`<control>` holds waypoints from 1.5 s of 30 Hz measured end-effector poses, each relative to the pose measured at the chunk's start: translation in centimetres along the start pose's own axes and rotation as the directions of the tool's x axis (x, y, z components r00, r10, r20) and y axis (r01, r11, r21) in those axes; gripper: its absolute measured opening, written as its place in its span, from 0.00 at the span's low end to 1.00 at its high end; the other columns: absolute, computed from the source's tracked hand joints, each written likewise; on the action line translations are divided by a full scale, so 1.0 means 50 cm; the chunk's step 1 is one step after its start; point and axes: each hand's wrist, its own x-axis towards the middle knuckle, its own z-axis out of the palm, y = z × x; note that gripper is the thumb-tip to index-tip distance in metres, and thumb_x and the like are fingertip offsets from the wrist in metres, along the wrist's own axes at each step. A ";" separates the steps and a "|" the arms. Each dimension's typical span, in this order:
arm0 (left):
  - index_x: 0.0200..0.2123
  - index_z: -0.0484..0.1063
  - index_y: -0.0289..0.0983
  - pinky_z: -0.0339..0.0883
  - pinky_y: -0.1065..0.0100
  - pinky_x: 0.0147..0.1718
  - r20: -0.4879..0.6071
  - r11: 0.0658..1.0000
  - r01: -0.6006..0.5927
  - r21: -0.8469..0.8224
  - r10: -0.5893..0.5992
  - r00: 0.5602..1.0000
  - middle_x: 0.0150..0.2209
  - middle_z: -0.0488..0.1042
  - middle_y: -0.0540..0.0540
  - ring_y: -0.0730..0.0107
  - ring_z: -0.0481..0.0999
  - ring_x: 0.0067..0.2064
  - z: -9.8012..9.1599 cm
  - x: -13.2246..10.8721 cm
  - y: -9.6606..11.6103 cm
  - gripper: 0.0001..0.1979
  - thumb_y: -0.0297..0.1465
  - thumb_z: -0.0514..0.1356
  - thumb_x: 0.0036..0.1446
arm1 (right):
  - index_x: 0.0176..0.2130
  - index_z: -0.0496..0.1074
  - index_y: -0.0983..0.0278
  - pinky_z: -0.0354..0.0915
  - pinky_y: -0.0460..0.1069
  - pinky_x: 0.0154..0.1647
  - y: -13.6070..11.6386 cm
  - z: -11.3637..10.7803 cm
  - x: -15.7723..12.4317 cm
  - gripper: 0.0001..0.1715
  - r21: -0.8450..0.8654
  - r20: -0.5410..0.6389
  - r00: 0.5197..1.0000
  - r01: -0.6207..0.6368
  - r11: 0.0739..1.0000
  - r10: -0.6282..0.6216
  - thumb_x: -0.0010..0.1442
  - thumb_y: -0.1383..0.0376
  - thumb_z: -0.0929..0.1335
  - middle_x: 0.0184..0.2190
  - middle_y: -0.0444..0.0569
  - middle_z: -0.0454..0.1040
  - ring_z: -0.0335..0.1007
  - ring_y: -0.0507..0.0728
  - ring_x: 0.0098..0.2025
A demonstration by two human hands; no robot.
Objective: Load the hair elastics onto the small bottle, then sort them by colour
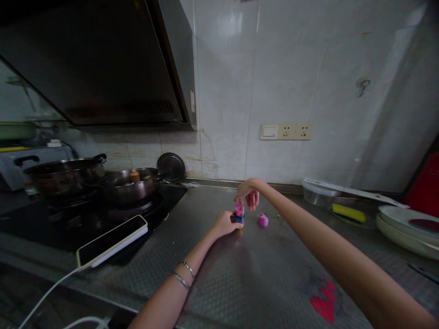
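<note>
A small pink and blue bottle-like object stands on the metal counter. My left hand is curled round its base from the left. My right hand reaches in from the right and pinches its top with fingers closed. A small pink cap-like piece lies on the counter just right of the object, apart from both hands. Two bracelets circle my left wrist.
A phone on a white cable rests at the stove's edge. Two dark pans sit on the stove at left, under a hood. Plates, a clear container and a yellow sponge stand at right. A red mark shows on the counter.
</note>
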 end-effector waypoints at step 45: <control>0.37 0.71 0.31 0.62 0.68 0.40 0.111 0.982 -0.067 -0.179 0.087 0.990 0.36 0.75 0.45 0.68 0.72 0.37 -0.001 0.004 -0.007 0.15 0.31 0.60 0.44 | 0.45 0.70 0.70 0.64 0.48 0.38 0.106 0.059 0.004 0.24 -0.223 -0.745 0.346 0.676 0.702 -0.570 0.48 0.63 0.67 0.33 0.50 0.75 0.70 0.54 0.34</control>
